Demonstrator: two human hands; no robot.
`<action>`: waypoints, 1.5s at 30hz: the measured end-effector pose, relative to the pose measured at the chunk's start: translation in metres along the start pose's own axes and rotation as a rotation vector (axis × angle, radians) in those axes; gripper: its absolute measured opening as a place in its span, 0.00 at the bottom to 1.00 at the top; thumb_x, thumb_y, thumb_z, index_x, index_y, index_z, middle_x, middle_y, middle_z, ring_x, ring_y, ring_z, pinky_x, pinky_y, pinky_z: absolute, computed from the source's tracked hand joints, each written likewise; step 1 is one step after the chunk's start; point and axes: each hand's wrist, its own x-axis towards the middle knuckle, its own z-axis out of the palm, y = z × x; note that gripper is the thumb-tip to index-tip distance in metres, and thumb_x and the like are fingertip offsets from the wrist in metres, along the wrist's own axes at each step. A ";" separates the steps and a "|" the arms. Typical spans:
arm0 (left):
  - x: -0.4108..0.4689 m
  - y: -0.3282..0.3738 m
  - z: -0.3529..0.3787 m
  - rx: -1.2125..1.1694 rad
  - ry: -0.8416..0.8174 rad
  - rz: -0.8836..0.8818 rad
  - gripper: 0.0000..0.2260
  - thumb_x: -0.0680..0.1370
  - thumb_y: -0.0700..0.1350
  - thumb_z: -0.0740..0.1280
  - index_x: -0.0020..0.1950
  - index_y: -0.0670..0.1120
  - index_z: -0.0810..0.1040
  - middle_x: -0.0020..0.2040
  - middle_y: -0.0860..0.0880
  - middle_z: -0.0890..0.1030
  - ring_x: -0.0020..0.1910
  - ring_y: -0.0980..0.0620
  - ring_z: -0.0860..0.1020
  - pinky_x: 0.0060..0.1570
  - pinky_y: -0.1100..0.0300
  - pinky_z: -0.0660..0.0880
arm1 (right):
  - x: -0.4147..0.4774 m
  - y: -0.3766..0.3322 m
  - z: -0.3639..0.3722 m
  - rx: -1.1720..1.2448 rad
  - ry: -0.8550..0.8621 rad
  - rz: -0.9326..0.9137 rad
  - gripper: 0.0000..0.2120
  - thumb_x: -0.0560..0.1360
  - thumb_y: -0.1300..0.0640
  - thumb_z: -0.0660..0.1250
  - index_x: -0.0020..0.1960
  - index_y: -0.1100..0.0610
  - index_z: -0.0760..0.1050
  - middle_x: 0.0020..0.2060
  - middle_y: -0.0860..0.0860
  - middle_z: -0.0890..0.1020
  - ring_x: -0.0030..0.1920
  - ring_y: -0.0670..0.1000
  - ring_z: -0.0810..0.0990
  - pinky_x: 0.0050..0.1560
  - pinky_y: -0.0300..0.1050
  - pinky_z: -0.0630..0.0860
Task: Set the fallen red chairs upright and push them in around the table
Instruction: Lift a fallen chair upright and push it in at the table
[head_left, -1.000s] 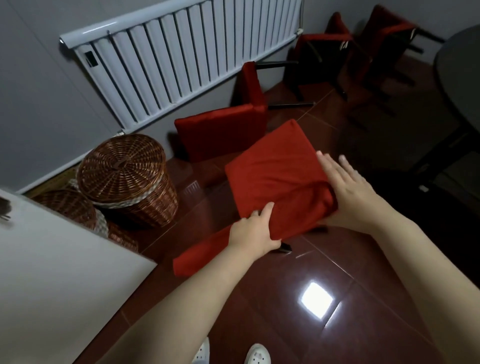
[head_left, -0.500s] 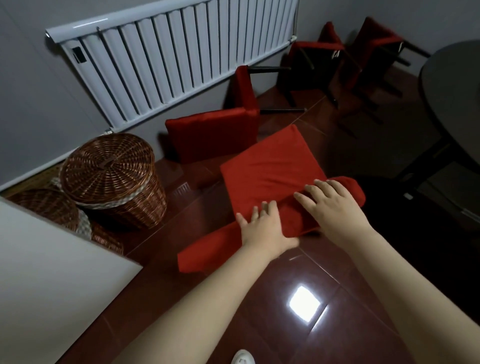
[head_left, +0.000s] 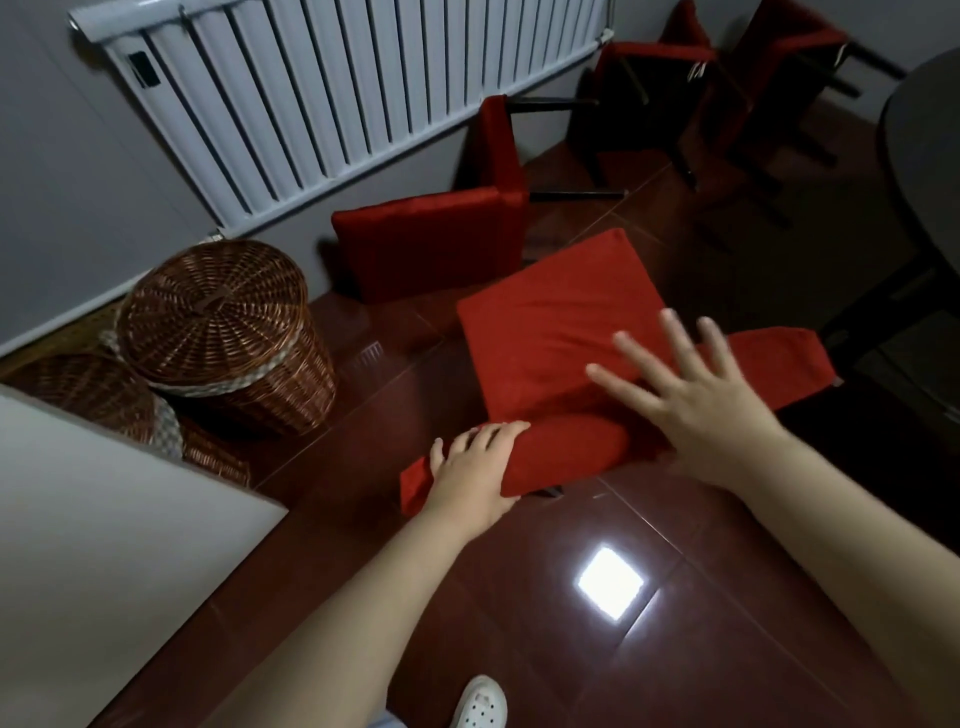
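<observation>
A red chair (head_left: 550, 338) stands in front of me, seen from above, seat cushion up and its padded backrest nearest me. My left hand (head_left: 472, 475) grips the left end of that backrest. Just above the backrest's right part hovers my right hand (head_left: 696, 400), fingers spread and holding nothing. A second red chair (head_left: 441, 234) lies on its side by the radiator, black legs pointing right. Two more red chairs (head_left: 660, 57) (head_left: 784, 47) lie tipped at the far wall. The dark round table (head_left: 919, 135) shows at the right edge.
A lidded wicker basket (head_left: 218, 332) and a lower one (head_left: 83, 395) stand at the left under the white radiator (head_left: 363, 78). A white surface (head_left: 104, 519) fills the lower left. The glossy red tile floor (head_left: 571, 623) reflects a light. My white shoe (head_left: 480, 704) shows below.
The chair's backrest has come further toward me and now shows on both sides of the seat. My right hand has lifted off and spread open; my left hand slid left along the backrest.
</observation>
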 end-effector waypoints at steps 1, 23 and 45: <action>0.000 0.001 0.000 0.017 0.006 -0.004 0.35 0.74 0.51 0.71 0.75 0.62 0.54 0.74 0.58 0.61 0.74 0.49 0.59 0.73 0.38 0.50 | 0.005 -0.008 -0.002 -0.018 0.003 -0.040 0.65 0.49 0.41 0.81 0.78 0.45 0.50 0.77 0.57 0.59 0.74 0.72 0.53 0.69 0.74 0.50; 0.045 -0.005 -0.021 0.259 -0.038 0.367 0.38 0.70 0.64 0.64 0.76 0.60 0.51 0.69 0.59 0.66 0.61 0.50 0.71 0.55 0.53 0.74 | 0.014 0.006 0.036 0.073 -0.127 0.124 0.43 0.52 0.28 0.74 0.63 0.43 0.73 0.43 0.53 0.82 0.40 0.58 0.81 0.53 0.56 0.72; 0.092 0.012 -0.033 0.416 0.076 0.776 0.43 0.56 0.65 0.70 0.70 0.54 0.70 0.53 0.56 0.78 0.40 0.50 0.77 0.29 0.58 0.76 | -0.041 -0.016 0.048 0.170 -0.029 0.500 0.36 0.58 0.43 0.79 0.65 0.47 0.76 0.45 0.56 0.83 0.42 0.62 0.81 0.51 0.57 0.73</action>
